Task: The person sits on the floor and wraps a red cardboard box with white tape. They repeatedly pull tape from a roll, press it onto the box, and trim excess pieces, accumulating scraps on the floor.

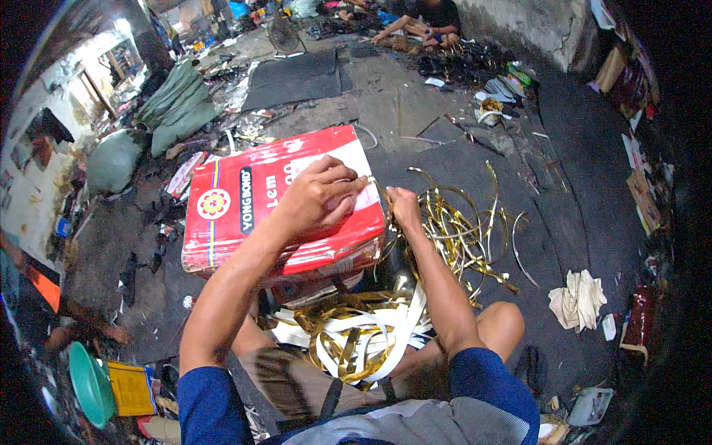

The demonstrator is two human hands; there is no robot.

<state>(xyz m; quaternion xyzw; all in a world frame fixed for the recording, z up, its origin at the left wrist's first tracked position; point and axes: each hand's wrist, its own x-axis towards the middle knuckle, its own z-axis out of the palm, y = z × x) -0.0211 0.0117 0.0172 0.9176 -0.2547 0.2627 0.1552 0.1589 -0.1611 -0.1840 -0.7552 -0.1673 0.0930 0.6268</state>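
A red box with a yellow flower emblem and a pale patch on top stands before me as a work surface. My left hand rests on it, fingers curled together toward its right edge; whatever they pinch is too small to make out. Just past that edge my right hand is closed, pinching what looks like a narrow gold strip, mostly hidden by the fingers. Beside this hand lies a loose tangle of gold strips. White and gold strips are heaped in my lap, between the box and my body.
A crumpled cream cloth lies at right on the dark mat. Green sacks slump at far left. A green basin and yellow container stand at lower left. Another person sits at the back, near a fan.
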